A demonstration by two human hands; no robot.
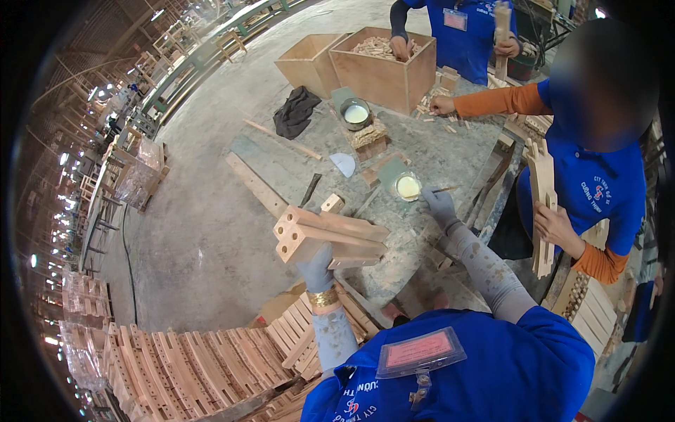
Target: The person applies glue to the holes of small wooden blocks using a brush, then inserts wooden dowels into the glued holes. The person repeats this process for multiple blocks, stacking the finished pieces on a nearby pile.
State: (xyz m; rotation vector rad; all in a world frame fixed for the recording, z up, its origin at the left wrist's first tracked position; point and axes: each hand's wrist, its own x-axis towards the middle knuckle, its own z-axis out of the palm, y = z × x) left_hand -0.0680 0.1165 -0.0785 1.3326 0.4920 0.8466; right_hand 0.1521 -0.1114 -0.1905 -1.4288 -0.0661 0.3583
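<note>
My left hand (318,270), in a grey glove, grips a bundle of wooden pieces (327,238) with round holes drilled in their ends, held up in front of me. My right hand (440,205), also gloved, holds a thin brush stick (441,190) whose tip reaches a small clear cup of pale yellow glue (408,187) on the worktable (450,151). A flat wooden block (332,203) lies just beyond the bundle.
A second glue bowl (356,113) rests on a wood stack. Wooden boxes (383,63) of dowels stand at the far end, where a person reaches in. Another person on the right holds wooden slats (542,204). Stacked slats (197,369) fill the lower left.
</note>
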